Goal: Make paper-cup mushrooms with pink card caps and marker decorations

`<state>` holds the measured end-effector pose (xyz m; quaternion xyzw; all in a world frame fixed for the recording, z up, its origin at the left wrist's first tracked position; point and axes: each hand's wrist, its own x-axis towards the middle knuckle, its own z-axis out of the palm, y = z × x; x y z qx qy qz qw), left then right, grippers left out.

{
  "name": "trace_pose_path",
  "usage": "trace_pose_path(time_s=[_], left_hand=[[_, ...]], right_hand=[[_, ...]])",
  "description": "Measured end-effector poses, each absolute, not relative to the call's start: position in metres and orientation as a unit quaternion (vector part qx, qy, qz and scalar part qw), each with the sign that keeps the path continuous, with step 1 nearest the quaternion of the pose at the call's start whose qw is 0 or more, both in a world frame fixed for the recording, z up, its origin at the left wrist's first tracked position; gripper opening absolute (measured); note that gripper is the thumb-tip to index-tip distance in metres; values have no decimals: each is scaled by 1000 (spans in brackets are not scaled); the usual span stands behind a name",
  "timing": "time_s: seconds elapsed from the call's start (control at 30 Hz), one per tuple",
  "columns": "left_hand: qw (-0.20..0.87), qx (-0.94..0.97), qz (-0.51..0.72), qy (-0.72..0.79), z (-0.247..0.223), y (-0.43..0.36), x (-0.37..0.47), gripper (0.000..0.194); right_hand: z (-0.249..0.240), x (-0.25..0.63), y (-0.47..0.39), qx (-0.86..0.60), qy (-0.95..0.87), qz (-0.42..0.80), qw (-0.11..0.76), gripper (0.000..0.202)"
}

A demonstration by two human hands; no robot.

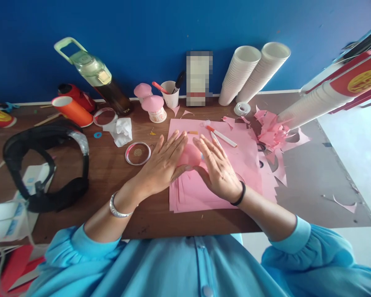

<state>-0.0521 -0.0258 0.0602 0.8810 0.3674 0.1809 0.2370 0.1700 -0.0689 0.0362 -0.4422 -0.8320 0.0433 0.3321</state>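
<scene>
My left hand [167, 163] and my right hand [219, 169] are in the middle of the desk, fingers stretched forward, thumb tips almost meeting. Between them lies a rounded pink paper piece [190, 155], its edges partly hidden by my fingers. Both hands rest against its sides. Under them is a stack of pink paper sheets [241, 165]. A white marker with an orange end [224, 137] lies on the sheets just beyond my right fingers. Beside my left hand sits a roll of tape [127, 154].
Two cups with pink cone tops [154, 109] and a cup of pens [171, 99] stand by the wall. Tall stacks of white paper cups [239, 76], pink scraps [272, 132] and a tape roll [242, 108] are right. A bottle [111, 90] and black headband [15, 152] are left.
</scene>
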Motion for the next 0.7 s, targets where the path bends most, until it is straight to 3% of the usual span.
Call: trace_pose_path(time_s=[0.17, 0.33, 0.5, 0.7], left_hand=[[267, 882, 193, 337, 73, -13, -50, 88], [313, 869, 183, 338, 75, -2, -28, 81], [280, 895, 133, 320, 68, 4, -19, 66], [238, 914, 61, 324, 74, 5, -21, 67]], right_hand=[[56, 188, -66, -482, -774, 64, 405, 57], [63, 189, -65, -475, -761, 94, 431, 40], [55, 190, -68, -463, -762, 89, 444, 41], [47, 194, -66, -464, -755, 88, 455, 42]])
